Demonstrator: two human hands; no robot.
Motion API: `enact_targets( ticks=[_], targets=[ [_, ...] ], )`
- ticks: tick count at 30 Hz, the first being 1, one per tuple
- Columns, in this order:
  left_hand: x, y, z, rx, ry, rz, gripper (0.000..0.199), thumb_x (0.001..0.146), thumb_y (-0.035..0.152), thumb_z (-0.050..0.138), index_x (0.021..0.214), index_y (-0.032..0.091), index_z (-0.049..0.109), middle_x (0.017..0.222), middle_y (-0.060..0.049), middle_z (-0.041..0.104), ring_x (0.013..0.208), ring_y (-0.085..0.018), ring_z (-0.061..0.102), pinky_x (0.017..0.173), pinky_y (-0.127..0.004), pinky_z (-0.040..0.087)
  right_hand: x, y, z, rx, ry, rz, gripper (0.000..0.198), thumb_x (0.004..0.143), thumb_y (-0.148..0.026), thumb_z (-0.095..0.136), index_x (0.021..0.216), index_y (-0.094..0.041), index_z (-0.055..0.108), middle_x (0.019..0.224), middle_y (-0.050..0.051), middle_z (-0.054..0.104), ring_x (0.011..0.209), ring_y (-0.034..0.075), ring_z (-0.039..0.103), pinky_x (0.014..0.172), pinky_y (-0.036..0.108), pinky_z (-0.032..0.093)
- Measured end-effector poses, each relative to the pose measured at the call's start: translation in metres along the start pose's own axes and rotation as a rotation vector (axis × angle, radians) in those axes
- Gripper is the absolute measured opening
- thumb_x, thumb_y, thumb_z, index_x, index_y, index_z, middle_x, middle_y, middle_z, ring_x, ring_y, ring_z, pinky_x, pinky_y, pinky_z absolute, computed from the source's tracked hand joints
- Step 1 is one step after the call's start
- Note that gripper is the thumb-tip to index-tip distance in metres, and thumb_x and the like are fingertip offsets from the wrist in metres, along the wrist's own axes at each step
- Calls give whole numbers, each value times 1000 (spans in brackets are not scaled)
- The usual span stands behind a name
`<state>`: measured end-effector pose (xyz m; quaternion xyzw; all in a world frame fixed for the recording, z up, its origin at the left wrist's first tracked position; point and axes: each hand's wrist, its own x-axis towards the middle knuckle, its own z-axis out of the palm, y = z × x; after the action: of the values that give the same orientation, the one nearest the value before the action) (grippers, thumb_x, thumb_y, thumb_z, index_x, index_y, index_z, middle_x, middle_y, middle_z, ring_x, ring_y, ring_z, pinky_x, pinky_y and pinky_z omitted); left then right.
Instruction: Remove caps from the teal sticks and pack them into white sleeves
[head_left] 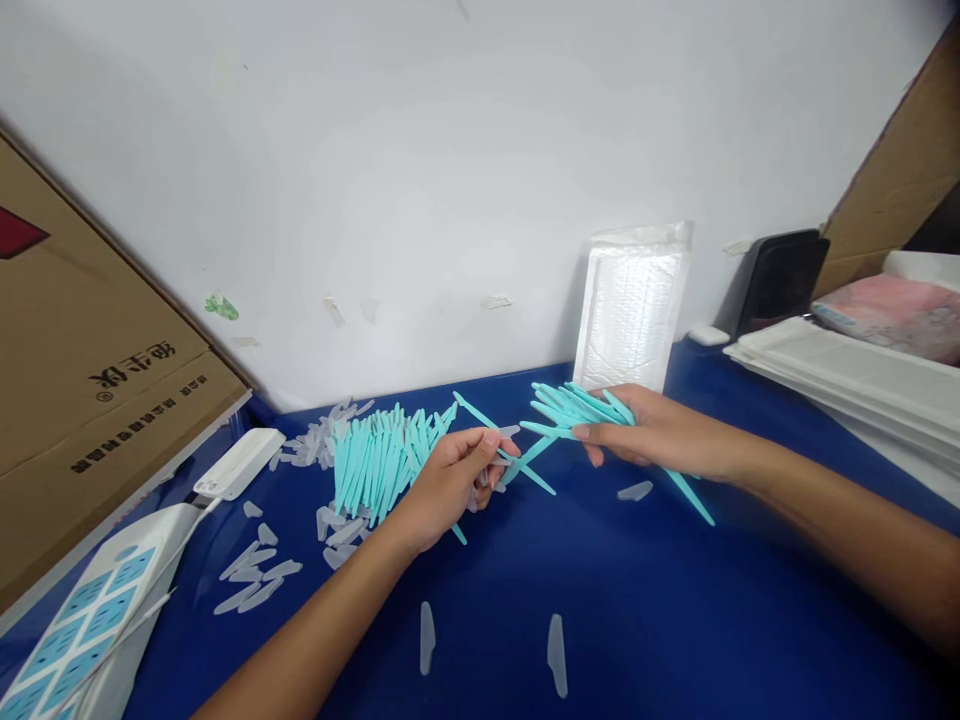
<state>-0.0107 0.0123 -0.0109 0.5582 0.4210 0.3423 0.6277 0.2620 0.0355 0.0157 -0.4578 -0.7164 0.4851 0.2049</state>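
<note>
My right hand (637, 425) is closed around a loose bunch of slim turquoise sticks (566, 405), which look like eyebrow razors. One of them pokes out below the palm. My left hand (465, 470), fingers pinched and curled, has translucent caps (484, 478) at its fingertips; whether it also grips a stick is unclear. Several turquoise sticks cross just beyond those fingertips, one (536, 480) pointing right. Behind the left hand lies a row of turquoise sticks (375, 465), side by side, partly on a heap of translucent caps (319, 440).
More caps (255, 575) are scattered at the left, and single caps (556, 655) lie near the front. A power strip (97, 610) and a cardboard box (97, 380) border the left. A silvery padded envelope (634, 300) leans on the wall. White stacked envelopes (847, 380) stand right.
</note>
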Motion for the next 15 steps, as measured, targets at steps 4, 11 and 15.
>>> enact_targets(
  ticks=[4,11,15],
  targets=[
    [-1,0,0,-36,-8,-19,39,100,51,58,97,13,67,66,4,46,47,-4,32,47,-21,23,-1,-2,1,74,10,7,29,87,-47,72,84,-19,66,83,2,67,59,11,42,54,26,32],
    [-1,0,-2,-79,-28,-30,39,99,52,60,97,14,66,67,4,45,48,-4,29,48,-22,20,-1,-3,2,155,-5,48,30,82,-43,80,93,-20,63,86,2,69,70,14,50,56,24,33],
    [-2,1,-2,-77,-28,-25,39,98,53,61,96,15,66,66,4,44,49,-4,29,49,-22,21,-1,1,1,167,-17,43,29,82,-42,80,94,-20,66,89,4,72,69,13,50,56,24,34]
  ],
)
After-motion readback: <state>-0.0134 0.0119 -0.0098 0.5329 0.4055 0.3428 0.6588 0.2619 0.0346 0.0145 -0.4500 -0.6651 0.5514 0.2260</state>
